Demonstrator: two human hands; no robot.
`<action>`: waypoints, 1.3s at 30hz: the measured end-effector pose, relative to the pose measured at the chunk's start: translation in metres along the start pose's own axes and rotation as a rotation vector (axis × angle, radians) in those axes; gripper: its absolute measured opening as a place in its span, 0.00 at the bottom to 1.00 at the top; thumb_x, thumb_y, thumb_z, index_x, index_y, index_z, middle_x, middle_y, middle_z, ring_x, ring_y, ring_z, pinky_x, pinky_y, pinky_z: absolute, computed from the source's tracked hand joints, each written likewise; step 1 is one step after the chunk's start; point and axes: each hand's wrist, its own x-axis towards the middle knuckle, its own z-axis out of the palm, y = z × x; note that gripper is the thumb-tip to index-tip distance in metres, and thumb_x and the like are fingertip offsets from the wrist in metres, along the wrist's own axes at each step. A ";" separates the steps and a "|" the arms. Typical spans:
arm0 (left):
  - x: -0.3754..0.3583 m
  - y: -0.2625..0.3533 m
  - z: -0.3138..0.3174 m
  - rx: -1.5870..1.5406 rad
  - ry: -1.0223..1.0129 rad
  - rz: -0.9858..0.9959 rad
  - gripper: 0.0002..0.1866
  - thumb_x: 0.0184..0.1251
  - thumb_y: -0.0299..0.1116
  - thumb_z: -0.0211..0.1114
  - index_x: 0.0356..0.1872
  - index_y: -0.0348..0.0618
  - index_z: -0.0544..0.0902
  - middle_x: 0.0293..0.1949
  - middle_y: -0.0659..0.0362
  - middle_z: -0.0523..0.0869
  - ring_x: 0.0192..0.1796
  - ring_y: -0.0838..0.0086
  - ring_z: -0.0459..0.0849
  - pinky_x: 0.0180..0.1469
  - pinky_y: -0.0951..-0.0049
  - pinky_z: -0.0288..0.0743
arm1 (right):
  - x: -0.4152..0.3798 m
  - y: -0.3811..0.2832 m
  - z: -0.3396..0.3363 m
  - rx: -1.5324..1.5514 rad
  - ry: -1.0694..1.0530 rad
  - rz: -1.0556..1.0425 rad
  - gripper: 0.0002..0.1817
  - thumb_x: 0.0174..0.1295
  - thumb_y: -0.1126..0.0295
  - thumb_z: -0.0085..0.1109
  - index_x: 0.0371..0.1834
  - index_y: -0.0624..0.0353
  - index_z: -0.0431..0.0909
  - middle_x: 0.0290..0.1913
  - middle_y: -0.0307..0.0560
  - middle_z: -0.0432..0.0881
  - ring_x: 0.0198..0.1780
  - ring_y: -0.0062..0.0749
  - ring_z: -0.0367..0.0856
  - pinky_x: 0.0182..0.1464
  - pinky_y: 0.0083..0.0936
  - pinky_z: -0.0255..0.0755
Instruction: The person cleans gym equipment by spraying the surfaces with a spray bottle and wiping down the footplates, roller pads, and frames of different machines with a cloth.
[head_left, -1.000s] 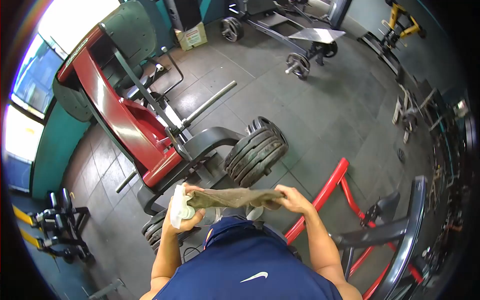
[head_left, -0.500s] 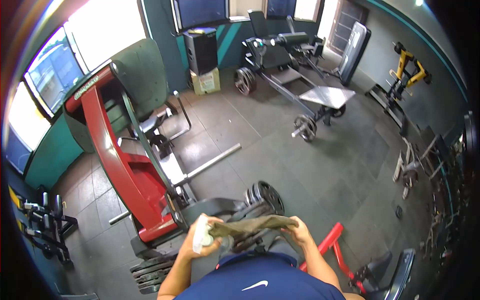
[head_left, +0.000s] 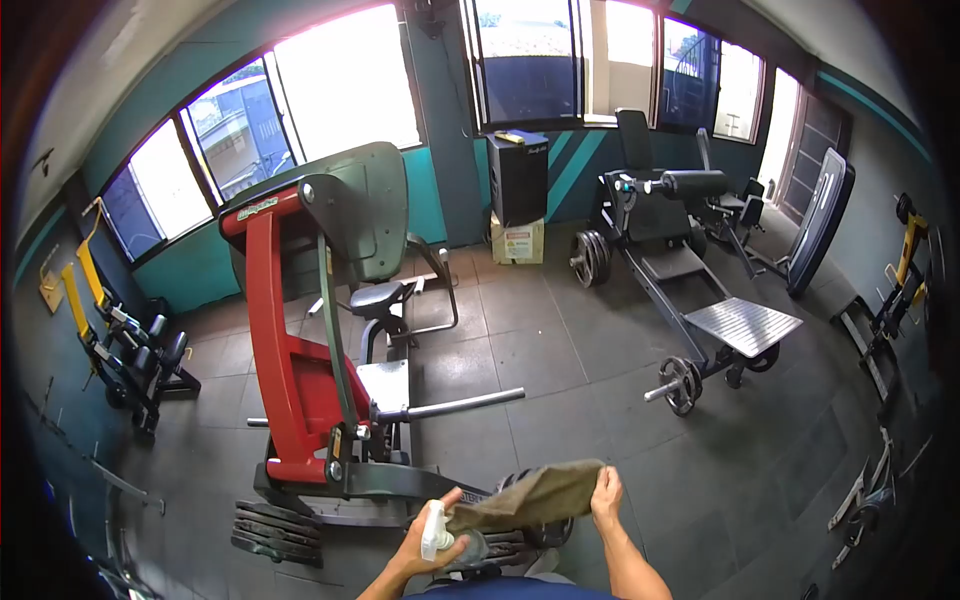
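Note:
A spray bottle (head_left: 435, 530) with a white trigger head and a see-through body is in my left hand (head_left: 415, 552), whose fingers curl round its neck. An olive-brown cloth (head_left: 548, 494) stretches between my hands, its left end at the fingers of my left hand beside the bottle. My right hand (head_left: 606, 498) pinches the cloth's right end. Below the cloth, dark weight plates (head_left: 548, 532) on a machine are partly covered. The red-framed machine (head_left: 272, 340), with a large dark green padded board, stands in front to the left.
Stacked plates (head_left: 277, 532) lie at the red machine's base, and a metal bar (head_left: 465, 403) juts right from it. A leg machine (head_left: 650, 270) with a metal footplate stands right. A black speaker (head_left: 518, 180) rests on a box (head_left: 517, 242) by the windows. Yellow-armed machines (head_left: 85, 300) line the left.
My view has tilted up and turned left, so the machines sit lower and farther right. The cloth hangs broader between my hands, and my right hand holds its end higher than the left.

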 end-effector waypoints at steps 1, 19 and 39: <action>-0.002 0.004 0.012 -0.031 0.057 -0.023 0.43 0.55 0.33 0.76 0.73 0.38 0.68 0.58 0.49 0.79 0.59 0.63 0.80 0.61 0.65 0.75 | 0.012 -0.009 -0.008 -0.014 0.038 -0.045 0.15 0.78 0.62 0.48 0.40 0.63 0.73 0.32 0.58 0.77 0.34 0.53 0.73 0.40 0.44 0.69; 0.139 0.076 0.215 -0.113 -1.040 0.529 0.28 0.48 0.29 0.72 0.57 0.48 0.85 0.81 0.35 0.40 0.83 0.40 0.38 0.80 0.45 0.40 | 0.010 -0.115 -0.241 0.128 -0.665 -0.077 0.15 0.78 0.60 0.52 0.36 0.60 0.74 0.25 0.40 0.69 0.31 0.24 0.66 0.36 0.29 0.67; 0.304 0.292 0.692 0.022 -1.424 0.884 0.27 0.44 0.23 0.69 0.51 0.31 0.77 0.48 0.49 0.75 0.56 0.55 0.75 0.59 0.57 0.73 | 0.202 0.113 -0.628 -0.775 0.188 0.182 0.08 0.54 0.74 0.62 0.37 0.55 0.83 0.34 0.52 0.85 0.38 0.55 0.83 0.40 0.45 0.73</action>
